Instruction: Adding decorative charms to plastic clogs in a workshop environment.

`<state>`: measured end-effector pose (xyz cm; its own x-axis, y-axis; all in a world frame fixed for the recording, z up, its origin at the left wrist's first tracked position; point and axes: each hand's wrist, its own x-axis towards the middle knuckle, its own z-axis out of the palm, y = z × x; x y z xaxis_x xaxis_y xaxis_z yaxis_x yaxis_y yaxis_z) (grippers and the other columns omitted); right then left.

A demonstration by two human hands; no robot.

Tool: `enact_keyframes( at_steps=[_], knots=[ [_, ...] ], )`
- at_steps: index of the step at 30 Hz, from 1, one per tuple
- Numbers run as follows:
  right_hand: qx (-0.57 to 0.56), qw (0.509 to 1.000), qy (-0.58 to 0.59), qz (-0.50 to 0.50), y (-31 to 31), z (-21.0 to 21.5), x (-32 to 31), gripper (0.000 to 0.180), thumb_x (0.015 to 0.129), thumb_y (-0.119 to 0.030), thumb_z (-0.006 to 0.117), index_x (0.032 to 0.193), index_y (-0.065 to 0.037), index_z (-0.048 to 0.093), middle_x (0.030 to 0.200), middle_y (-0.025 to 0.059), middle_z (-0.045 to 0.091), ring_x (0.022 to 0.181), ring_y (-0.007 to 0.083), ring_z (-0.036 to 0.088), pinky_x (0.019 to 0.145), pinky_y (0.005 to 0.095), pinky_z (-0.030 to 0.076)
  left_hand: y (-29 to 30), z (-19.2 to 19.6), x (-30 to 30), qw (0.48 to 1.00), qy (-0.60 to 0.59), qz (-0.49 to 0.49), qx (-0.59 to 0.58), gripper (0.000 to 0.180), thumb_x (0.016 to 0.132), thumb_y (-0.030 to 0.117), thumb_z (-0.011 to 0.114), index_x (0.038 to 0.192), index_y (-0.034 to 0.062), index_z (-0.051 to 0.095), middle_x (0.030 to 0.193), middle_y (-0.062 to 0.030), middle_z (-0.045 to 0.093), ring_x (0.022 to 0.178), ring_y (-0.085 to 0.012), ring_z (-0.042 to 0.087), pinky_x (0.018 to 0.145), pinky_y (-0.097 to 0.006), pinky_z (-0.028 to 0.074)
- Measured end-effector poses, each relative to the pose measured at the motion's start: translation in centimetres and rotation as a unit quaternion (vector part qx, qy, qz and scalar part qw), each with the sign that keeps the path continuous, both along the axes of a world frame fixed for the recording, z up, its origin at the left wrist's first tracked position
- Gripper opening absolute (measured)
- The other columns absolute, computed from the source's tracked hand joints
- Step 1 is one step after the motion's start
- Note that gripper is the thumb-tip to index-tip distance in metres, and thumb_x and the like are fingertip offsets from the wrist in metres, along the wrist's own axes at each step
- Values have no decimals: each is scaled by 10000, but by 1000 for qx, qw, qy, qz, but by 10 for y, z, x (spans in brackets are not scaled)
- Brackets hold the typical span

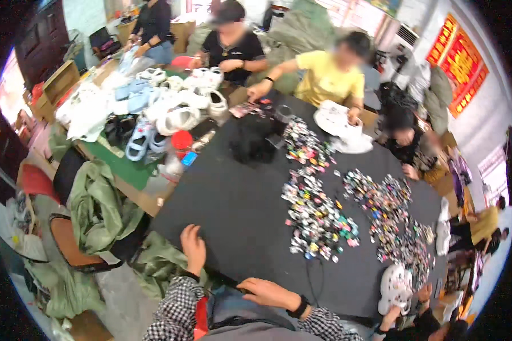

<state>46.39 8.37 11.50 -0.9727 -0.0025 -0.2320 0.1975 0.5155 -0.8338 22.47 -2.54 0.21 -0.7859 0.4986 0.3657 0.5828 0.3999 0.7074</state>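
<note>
My left hand [193, 247] rests flat on the near edge of a black-covered table [239, 210], fingers spread, holding nothing. My right hand [270, 294] lies lower, over my lap at the table's near edge, fingers loosely extended and empty; a dark band is on that wrist. Both sleeves are black-and-white checked. Piles of small colourful shoe charms [318, 213] are spread across the table's middle and right, beyond my reach at this moment.
Several white and pale blue clog shoes [165, 108] are heaped at the table's far left. Other people sit around the table; one in yellow [330, 71] holds a white shoe. A white clog [395, 287] lies near right. Green sacks [96, 204] and chairs stand on my left.
</note>
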Motion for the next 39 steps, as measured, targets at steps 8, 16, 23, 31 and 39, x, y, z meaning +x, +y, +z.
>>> enact_keyframes(
  at_steps=[8, 16, 23, 31, 39],
  knots=[
    [19, 997, 38, 65, 0, -24, 66, 320, 849, -192, 582, 1112, -10, 567, 1075, 167, 587, 1021, 323, 561, 881, 388, 458, -129, -74, 127, 969, -212, 102, -83, 367, 806, 37, 490, 1168, -10, 523, 1202, -205, 515, 1111, -356, 483, 967, -403, 379],
    [-63, 988, 31, 134, -18, -7, 64, 322, 845, -168, 610, 1121, -9, 565, 1101, 180, 582, 1042, 337, 556, 885, 387, 459, -307, -182, 242, 875, -459, 57, -146, 381, 821, 291, 595, 1036, -23, 615, 962, -168, 667, 892, -278, 642, 780, -367, 504],
    [-31, 965, 40, 257, -63, -13, 19, 331, 845, -162, 615, 1133, -11, 554, 1091, 191, 580, 1014, 361, 565, 868, 402, 472, -290, -148, 255, 816, -540, 198, -66, 376, 861, 246, 547, 1104, -37, 594, 1096, -168, 631, 1021, -246, 607, 862, -334, 480],
    [-99, 910, 10, 402, -159, 2, -55, 345, 875, -206, 580, 1152, -5, 535, 1067, 189, 584, 1010, 362, 560, 871, 413, 467, -309, -144, 195, 827, -481, 289, 15, 310, 900, 201, 509, 1092, -26, 597, 1088, -187, 632, 1017, -276, 605, 853, -351, 471],
    [-158, 953, -96, 239, -223, -80, -158, 221, 891, -124, 541, 1057, -5, 623, 1078, 154, 616, 1026, 301, 578, 895, 358, 446, -302, -167, 75, 896, -315, 293, -109, 269, 828, 185, 573, 1070, 104, 657, 1132, -193, 586, 1041, -369, 537, 898, -427, 433]
  ],
)
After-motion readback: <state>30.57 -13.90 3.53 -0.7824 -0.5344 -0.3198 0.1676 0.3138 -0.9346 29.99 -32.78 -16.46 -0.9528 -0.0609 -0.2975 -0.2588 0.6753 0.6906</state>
